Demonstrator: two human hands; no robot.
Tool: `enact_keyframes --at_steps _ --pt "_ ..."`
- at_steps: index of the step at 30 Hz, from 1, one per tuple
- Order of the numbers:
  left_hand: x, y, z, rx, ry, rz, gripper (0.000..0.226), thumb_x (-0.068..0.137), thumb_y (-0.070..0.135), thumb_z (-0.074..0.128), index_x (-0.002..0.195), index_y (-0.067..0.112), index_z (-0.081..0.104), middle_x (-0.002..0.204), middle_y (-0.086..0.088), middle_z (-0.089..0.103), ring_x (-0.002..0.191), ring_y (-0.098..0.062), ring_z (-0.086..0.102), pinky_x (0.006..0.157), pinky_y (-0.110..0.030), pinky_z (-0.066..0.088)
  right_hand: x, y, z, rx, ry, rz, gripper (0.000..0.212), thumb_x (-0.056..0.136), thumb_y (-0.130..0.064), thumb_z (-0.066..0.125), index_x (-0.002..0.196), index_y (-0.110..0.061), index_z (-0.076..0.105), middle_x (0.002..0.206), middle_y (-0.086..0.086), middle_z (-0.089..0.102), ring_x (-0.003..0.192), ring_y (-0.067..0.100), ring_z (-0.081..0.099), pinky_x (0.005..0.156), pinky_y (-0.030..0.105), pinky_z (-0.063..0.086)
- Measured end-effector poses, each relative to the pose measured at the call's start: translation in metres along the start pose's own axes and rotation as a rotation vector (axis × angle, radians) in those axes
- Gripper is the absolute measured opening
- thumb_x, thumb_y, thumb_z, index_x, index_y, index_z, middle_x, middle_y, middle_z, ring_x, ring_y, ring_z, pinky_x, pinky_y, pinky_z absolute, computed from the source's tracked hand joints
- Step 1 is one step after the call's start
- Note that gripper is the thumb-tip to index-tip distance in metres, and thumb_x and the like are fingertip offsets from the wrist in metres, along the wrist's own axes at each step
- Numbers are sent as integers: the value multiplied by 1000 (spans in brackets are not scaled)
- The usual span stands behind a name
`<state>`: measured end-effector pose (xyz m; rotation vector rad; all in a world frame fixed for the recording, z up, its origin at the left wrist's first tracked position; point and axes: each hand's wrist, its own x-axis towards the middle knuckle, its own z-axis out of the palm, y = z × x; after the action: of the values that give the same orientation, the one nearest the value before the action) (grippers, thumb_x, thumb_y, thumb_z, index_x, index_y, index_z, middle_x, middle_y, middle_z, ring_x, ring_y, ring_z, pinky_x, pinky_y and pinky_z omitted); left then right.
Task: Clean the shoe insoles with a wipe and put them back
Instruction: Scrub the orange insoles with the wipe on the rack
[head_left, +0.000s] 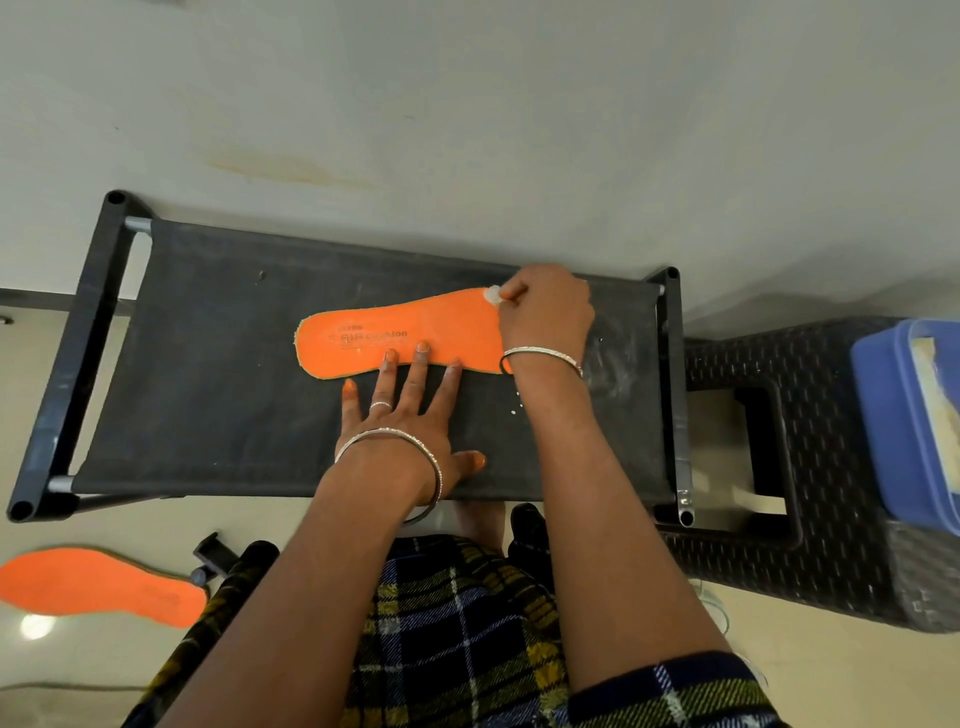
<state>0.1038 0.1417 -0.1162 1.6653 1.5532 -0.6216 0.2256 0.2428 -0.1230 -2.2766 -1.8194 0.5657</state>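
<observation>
An orange insole (400, 332) lies flat on the dark fabric shelf (218, 364) of a low rack, its printed side up. My left hand (410, 415) lies spread on the fabric, and three straight fingertips press on the insole's near edge. My right hand (545, 312) grips a small white wipe (492, 295) and holds it against the insole's right end. A second orange insole (98, 587) lies on the floor at the lower left.
The rack has a black frame (67, 374) with grey rods. A dark woven-pattern stool (810, 467) stands to its right, bearing a blue plastic box (898, 415). A pale wall rises behind. My checked clothing fills the bottom of the view.
</observation>
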Motion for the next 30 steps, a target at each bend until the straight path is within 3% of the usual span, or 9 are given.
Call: enact_keyframes --at_steps 4,9,12,15,19,24,27,30 --pt "0 1 1 4 2 0 95 93 70 37 148 35 -32 152 1 -45 143 -29 -35 119 -60 -7 -5 -14 11 64 -92 -153 25 84 -7 60 97 -20 77 105 1 73 104 22 64 87 29 46" --pt "0 -1 0 -4 1 8 95 93 69 38 148 35 -32 151 1 -45 144 -29 -34 119 -60 -7 9 17 -2 108 63 130 14 85 -14 65 86 -25 75 101 2 73 99 26 67 85 27 49" --pt "1 -2 0 0 3 10 96 93 69 39 148 35 -32 152 1 -45 144 -29 -34 119 -60 -7 7 22 -8 79 111 191 21 87 -9 59 94 -22 74 108 4 70 102 27 65 81 26 47" --pt "1 -1 1 1 7 4 95 93 70 38 148 35 -32 151 1 -45 144 -29 -34 119 -60 -7 1 6 -2 29 62 76 27 89 -7 55 101 -22 74 112 2 69 109 25 61 88 29 45" --pt "1 0 0 4 2 0 95 93 70 37 148 35 -32 152 1 -45 143 -29 -35 119 -60 -7 -6 -13 11 83 -70 -135 25 84 -7 60 95 -21 77 103 0 74 103 23 64 88 32 49" --pt "0 -1 1 -3 5 2 95 93 69 38 148 36 -32 151 2 -45 144 -29 -34 119 -60 -8 8 15 -3 123 95 105 18 85 -12 64 87 -25 77 98 -1 74 98 23 67 85 27 50" --pt "1 -1 1 5 3 3 96 93 70 38 148 35 -32 151 1 -45 144 -29 -34 119 -60 -8 7 21 -8 89 137 173 24 89 -8 58 95 -23 76 108 3 71 104 25 64 80 25 45" --pt "1 0 1 5 4 1 95 93 70 37 148 35 -32 151 1 -45 144 -29 -34 119 -59 -9 2 4 -1 12 51 56 28 91 -7 55 106 -19 75 115 4 69 112 25 60 91 30 45"
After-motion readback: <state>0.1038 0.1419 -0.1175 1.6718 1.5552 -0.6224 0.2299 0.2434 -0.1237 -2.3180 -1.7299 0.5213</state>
